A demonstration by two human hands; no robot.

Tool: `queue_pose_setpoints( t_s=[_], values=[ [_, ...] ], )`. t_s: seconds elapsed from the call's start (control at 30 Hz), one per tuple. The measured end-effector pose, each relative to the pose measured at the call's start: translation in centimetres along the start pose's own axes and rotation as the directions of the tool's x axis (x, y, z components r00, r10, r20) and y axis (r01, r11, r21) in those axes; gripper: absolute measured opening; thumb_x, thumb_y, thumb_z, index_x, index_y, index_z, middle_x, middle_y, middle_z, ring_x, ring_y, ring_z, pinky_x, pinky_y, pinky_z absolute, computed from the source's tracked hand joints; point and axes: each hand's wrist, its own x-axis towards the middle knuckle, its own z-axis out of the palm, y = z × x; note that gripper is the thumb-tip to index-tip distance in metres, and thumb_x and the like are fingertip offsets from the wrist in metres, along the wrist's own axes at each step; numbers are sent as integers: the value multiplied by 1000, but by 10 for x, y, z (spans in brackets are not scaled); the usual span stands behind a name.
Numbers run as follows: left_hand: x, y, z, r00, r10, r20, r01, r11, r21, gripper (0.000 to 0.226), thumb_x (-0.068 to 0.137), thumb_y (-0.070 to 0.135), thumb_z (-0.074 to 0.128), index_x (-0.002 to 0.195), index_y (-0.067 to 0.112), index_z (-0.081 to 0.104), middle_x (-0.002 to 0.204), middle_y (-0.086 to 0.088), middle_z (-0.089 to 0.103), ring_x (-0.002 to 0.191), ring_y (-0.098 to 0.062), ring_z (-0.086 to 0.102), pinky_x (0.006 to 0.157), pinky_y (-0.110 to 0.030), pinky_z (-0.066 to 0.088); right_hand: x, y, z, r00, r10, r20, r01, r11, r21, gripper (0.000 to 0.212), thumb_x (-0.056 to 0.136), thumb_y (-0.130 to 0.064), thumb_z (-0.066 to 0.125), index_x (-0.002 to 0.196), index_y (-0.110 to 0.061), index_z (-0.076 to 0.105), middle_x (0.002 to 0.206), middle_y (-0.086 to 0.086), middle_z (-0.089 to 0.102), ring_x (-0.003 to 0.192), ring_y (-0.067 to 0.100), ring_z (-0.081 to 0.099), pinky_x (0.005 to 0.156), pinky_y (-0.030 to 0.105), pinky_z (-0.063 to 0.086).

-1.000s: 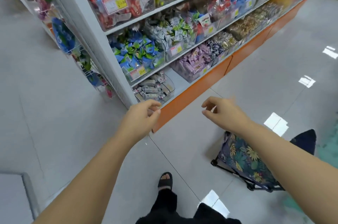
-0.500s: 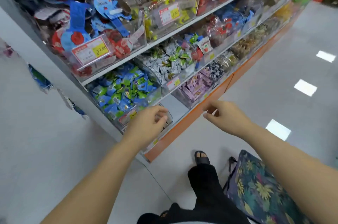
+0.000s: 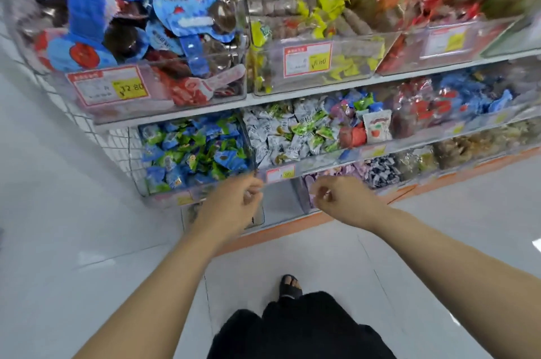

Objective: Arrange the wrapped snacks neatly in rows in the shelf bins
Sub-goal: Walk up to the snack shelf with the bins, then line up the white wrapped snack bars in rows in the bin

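Head view: my left hand (image 3: pixel 231 209) hovers at the clear shelf bin (image 3: pixel 164 197) of blue-and-green wrapped snacks (image 3: pixel 190 156), grip loosely curled and empty. My right hand (image 3: pixel 342 197) hangs just beside it, fingers curled; blur hides whether that grip holds anything.

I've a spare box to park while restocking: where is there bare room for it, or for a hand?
The bottom shelf shows one bare strip, between the low bin under the left hand and the purple snacks bin by the right hand. The floor in front is bare too. The bins above are heaped full, edge to edge.
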Motion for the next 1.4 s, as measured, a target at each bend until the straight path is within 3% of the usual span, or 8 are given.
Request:
queue_pose_setpoints(
  t_s=[0.17, 0.43, 0.8, 0.93, 1.03, 1.13, 1.23, 1.4],
  values=[
    [-23, -32, -1, 985, -154, -82, 150, 988, -47, 21, 95, 25, 53, 114, 27, 61, 105, 12, 64, 93, -5, 59, 84, -30, 50, 18, -10, 23, 986, -100, 136, 107, 993, -44, 17, 91, -19, 50, 99, -17, 65, 96, 3, 68, 88, 23, 61, 76, 34, 49],
    [-70, -75, 21, 936, -331, -117, 322, 942, -90, 20, 95, 29, 51, 111, 33, 62, 99, 18, 60, 90, -5, 58, 84, -29, 48, 27, -21, 74, 955, -146, 258, 157, 987, -21, 16, 91, -28, 53, 104, -25, 63, 94, -11, 61, 88, 12, 58, 79, 29, 47],
    [-50, -115, 94, 879, -397, -264, 375, 918, -131, 24, 94, 25, 51, 115, 32, 61, 103, 14, 64, 92, -5, 60, 81, -28, 50, 92, 7, 133, 916, -188, 353, 218, 975, -44, 14, 90, -22, 54, 101, -21, 63, 98, -5, 64, 84, 14, 58, 74, 28, 48],
    [2, -147, 148, 878, -364, -311, 356, 931, -83, 26, 94, 24, 49, 117, 31, 60, 109, 11, 63, 95, -7, 62, 80, -26, 49, 144, 40, 179, 914, -240, 326, 274, 960, -60, 6, 90, -18, 55, 93, -19, 59, 108, 1, 62, 100, 21, 59, 83, 26, 44],
    [40, -182, 195, 873, -336, -354, 347, 937, -35, 26, 94, 20, 49, 117, 25, 61, 107, 9, 64, 97, -12, 62, 75, -25, 48, 183, 71, 225, 902, -363, 234, 390, 918, -77, 30, 90, -14, 56, 119, -9, 60, 130, 11, 48, 118, 27, 50, 96, 32, 42],
    [68, -221, 236, 892, -156, -425, 219, 970, 104, 22, 89, 10, 55, 106, 16, 66, 99, -2, 66, 91, -22, 63, 71, -37, 54, 206, 100, 269, 874, -485, -10, 485, 874, -14, 30, 87, -15, 61, 117, -13, 62, 139, 11, 42, 126, 29, 45, 91, 42, 48],
    [89, -258, 266, 835, 89, -543, 87, 953, 290, 24, 84, 10, 53, 103, 14, 68, 96, -4, 67, 85, -26, 63, 69, -36, 53, 222, 120, 307, 730, -624, -278, 651, 759, 8, 21, 85, -22, 57, 97, -10, 69, 130, 10, 54, 117, 25, 51, 84, 33, 50],
    [114, -299, 290, 657, 436, -615, -32, 831, 556, 22, 86, 6, 55, 100, 10, 71, 101, -4, 68, 91, -25, 55, 76, -38, 49, 240, 131, 349, 532, -644, -550, 793, 607, 57, 17, 89, -14, 54, 93, -2, 66, 125, 17, 54, 116, 26, 50, 100, 26, 38]
  ],
)
